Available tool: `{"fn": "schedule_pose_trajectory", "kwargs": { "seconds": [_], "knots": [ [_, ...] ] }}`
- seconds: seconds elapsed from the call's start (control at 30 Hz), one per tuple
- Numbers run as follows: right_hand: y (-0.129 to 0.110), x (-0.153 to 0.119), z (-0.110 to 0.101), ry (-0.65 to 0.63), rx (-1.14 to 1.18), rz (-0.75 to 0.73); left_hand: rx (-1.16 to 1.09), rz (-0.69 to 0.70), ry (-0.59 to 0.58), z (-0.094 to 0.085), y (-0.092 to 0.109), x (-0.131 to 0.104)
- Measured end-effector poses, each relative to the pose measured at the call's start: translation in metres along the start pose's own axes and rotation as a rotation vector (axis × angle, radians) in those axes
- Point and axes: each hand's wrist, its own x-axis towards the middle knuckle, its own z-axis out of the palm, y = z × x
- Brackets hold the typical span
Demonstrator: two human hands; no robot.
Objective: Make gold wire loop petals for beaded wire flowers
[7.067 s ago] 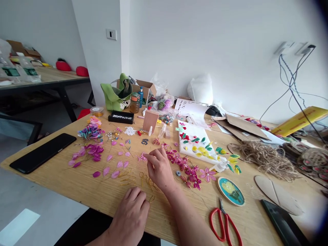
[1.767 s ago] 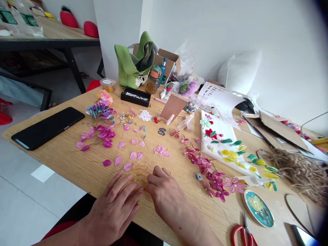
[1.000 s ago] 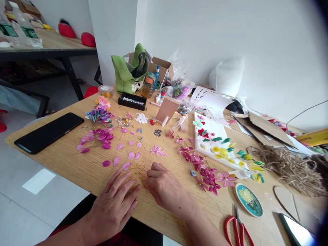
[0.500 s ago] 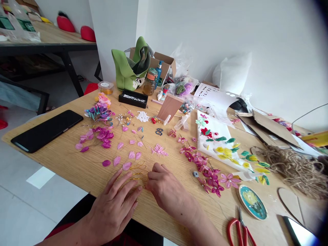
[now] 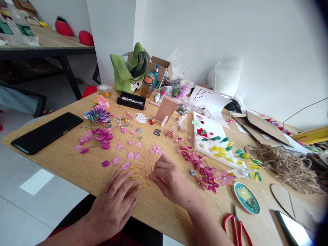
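My left hand (image 5: 112,201) lies spread and palm down at the table's front edge, its fingertips beside several thin gold wire loops (image 5: 138,167). Just right of those loops, my right hand (image 5: 167,177) is raised a little with thumb and fingers pinched. A small bit of a gold wire loop (image 5: 152,168) shows at its fingertips; the rest is hidden by the hand. Beyond the left fingers lie loose pink petals (image 5: 116,161) and a bundle of pale pink stamens (image 5: 156,149). Finished magenta wire flowers (image 5: 202,167) spread out to the right of my right hand.
Red-handled pliers (image 5: 236,225) and a teal oval dish (image 5: 246,198) are at the front right. A black phone (image 5: 47,132) lies at left. Farther back stand a green bag (image 5: 124,75), a bottle (image 5: 147,85) and a wooden block (image 5: 166,108). Twine (image 5: 289,167) is heaped at right.
My right hand has lifted slightly away from the wire loops, to the right and up, with a bit of gold wire at its fingertips. My left hand stays nearly in place.
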Motion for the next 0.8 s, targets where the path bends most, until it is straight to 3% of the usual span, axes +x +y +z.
{"fn": "schedule_pose_trajectory", "kwargs": {
  "seconds": [0.27, 0.8],
  "knots": [
    [-0.003, 0.004, 0.013, -0.152, -0.080, -0.050, -0.025, -0.009, 0.004, 0.000, 0.001, 0.000],
    [-0.011, 0.006, 0.015, -0.232, -0.205, 0.013, -0.034, -0.023, 0.000, 0.002, 0.002, -0.002]
  ]
}}
